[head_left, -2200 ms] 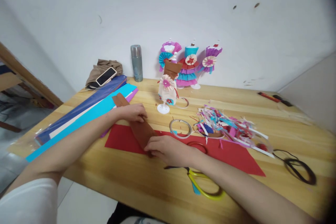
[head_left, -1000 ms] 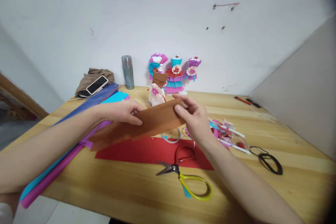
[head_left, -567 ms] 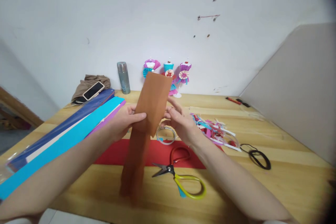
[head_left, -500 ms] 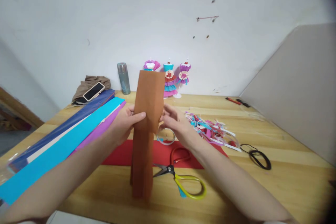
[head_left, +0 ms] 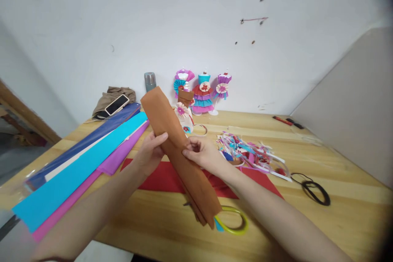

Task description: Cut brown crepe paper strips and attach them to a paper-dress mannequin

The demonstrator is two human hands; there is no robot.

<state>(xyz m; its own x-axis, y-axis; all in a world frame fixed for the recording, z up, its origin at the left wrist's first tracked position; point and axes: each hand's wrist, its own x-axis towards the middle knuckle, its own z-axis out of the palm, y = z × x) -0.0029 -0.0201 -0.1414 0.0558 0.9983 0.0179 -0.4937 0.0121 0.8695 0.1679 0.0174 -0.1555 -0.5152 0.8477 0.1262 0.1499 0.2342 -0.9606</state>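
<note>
Fingers of both hands, left [head_left: 151,151] and right [head_left: 202,153], pinch long folded brown crepe paper [head_left: 175,139]; uneven pulling could tear it.

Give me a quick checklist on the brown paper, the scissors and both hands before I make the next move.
1. Left hand on the brown paper: ok, thumb on top.
2. Right hand on it too: ok, fingers at its edge.
3. Paper's layers even at the lower end: not ok, they spread apart.
4. Scissors in full view: not ok, the paper hides most of them.
5. Blades closed: cannot tell, mostly hidden.
6. Phone away from both hands: ok.
</note>
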